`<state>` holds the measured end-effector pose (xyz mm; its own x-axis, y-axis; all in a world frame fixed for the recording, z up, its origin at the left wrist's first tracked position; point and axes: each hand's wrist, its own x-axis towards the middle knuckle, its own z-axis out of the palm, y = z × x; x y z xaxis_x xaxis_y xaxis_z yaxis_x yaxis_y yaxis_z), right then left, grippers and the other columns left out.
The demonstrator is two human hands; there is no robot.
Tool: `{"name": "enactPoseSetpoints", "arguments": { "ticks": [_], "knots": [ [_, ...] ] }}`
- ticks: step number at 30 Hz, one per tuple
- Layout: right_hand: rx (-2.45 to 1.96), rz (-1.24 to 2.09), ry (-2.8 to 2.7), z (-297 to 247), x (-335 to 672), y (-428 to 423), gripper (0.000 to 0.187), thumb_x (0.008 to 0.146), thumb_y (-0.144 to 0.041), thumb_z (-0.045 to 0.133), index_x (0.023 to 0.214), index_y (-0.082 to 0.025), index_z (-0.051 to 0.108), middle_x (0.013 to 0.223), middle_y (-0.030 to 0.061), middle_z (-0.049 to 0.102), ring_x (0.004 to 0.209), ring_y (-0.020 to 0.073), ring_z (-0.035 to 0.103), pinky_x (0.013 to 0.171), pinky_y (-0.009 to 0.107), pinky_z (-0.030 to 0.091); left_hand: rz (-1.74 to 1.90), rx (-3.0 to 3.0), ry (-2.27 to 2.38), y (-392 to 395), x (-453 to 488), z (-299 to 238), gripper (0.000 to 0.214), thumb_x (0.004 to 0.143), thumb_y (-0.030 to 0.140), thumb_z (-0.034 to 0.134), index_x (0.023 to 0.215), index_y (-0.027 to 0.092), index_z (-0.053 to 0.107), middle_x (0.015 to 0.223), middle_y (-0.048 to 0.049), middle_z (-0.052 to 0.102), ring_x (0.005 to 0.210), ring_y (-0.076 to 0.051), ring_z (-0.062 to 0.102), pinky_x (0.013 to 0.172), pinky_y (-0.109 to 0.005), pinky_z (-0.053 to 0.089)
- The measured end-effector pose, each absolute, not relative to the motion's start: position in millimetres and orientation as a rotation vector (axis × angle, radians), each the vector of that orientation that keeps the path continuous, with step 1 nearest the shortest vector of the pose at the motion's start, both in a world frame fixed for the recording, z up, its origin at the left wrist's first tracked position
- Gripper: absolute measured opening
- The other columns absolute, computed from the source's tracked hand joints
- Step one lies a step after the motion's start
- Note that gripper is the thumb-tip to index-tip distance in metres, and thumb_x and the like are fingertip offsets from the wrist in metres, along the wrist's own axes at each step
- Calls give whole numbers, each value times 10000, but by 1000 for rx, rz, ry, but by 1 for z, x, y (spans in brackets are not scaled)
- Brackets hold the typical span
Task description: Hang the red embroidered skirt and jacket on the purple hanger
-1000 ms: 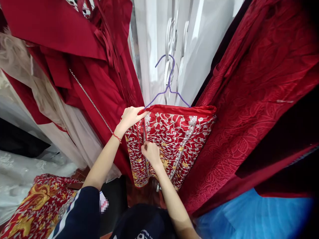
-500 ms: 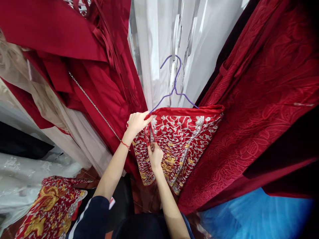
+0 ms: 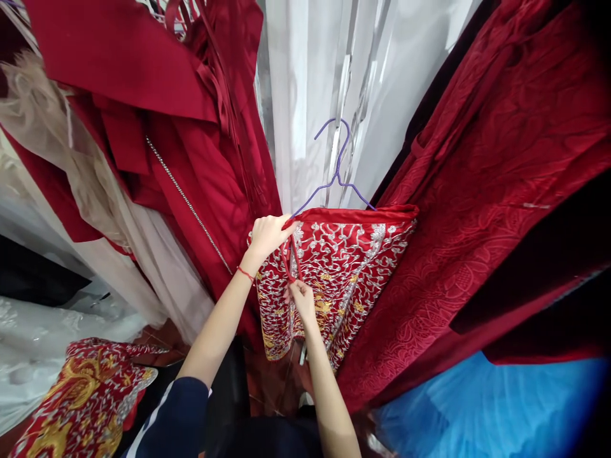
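Observation:
A red skirt [image 3: 344, 254] with silver and gold embroidery hangs in front of me, its plain red waistband at the top. A purple wire hanger [image 3: 338, 172] pokes up out of the waistband. My left hand [image 3: 270, 235] is closed on the waistband's left corner, beside the hanger's left arm. Lower down, my right hand [image 3: 301, 298] pinches the end of a thin red cord [image 3: 296, 257] that runs down from the waistband. The hanger's lower part is hidden inside the skirt.
Dark red garments hang on the left [image 3: 191, 159] and right [image 3: 487, 222]. White doors with handles [image 3: 341, 95] stand behind. A matching embroidered garment [image 3: 86, 394] lies over a black seat at lower left. Blue tulle [image 3: 496, 407] spreads at lower right.
My right hand has moved slightly down with the cord, its fingers now pinched closer together. My left hand keeps its grip on the waistband. The view has shifted a little.

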<state>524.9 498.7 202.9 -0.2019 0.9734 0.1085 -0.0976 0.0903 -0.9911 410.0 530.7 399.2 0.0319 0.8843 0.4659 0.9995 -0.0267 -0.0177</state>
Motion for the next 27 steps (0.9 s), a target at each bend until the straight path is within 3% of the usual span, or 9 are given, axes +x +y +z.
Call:
{"name": "enactPoseSetpoints", "arguments": {
  "ticks": [7, 15, 18, 21, 24, 27],
  "knots": [
    [-914, 1365, -1222, 211, 527, 486, 259, 783, -459, 550, 708, -212, 534, 610, -3, 646, 459, 111, 515, 513, 244, 421, -506, -1989, -1901, 526, 412, 400, 553, 982, 610, 289, 983, 225, 687, 843, -105, 751, 831, -253, 709, 636, -298, 342],
    [-937, 1472, -1164, 205, 525, 479, 412, 795, -606, 517, 744, -203, 581, 663, 44, 684, 511, 130, 559, 525, 249, 434, -567, -2004, -1928, 520, 416, 400, 518, 976, 598, 340, 1016, 218, 691, 861, -118, 750, 848, -256, 706, 660, -291, 358],
    [-941, 1568, -1165, 204, 532, 481, 610, 845, -707, 326, 776, -182, 628, 696, 97, 703, 549, 158, 617, 531, 265, 463, -559, -2008, -1940, 519, 418, 398, 515, 979, 591, 343, 1042, 216, 691, 875, -120, 751, 854, -260, 707, 657, -290, 356],
    [-962, 1634, -1231, 206, 534, 482, 746, 907, -677, 119, 828, -163, 655, 745, 121, 719, 584, 153, 646, 562, 264, 491, -549, -2001, -1926, 519, 419, 397, 535, 981, 595, 325, 1062, 215, 692, 884, -123, 752, 860, -265, 709, 643, -292, 345],
    [-1004, 1630, -1367, 207, 530, 481, 593, 917, -627, 305, 798, -168, 661, 710, 86, 714, 572, 131, 643, 556, 237, 489, -546, -1985, -1914, 519, 419, 397, 566, 974, 620, 310, 1090, 216, 690, 879, -129, 751, 861, -275, 710, 630, -301, 332],
    [-1039, 1632, -1522, 201, 524, 476, 432, 788, -584, 620, 655, -173, 644, 552, 32, 660, 461, 130, 599, 460, 218, 429, -529, -1985, -1927, 518, 418, 398, 556, 975, 616, 312, 1095, 225, 688, 882, -124, 754, 864, -267, 708, 639, -299, 333]
  ]
}}
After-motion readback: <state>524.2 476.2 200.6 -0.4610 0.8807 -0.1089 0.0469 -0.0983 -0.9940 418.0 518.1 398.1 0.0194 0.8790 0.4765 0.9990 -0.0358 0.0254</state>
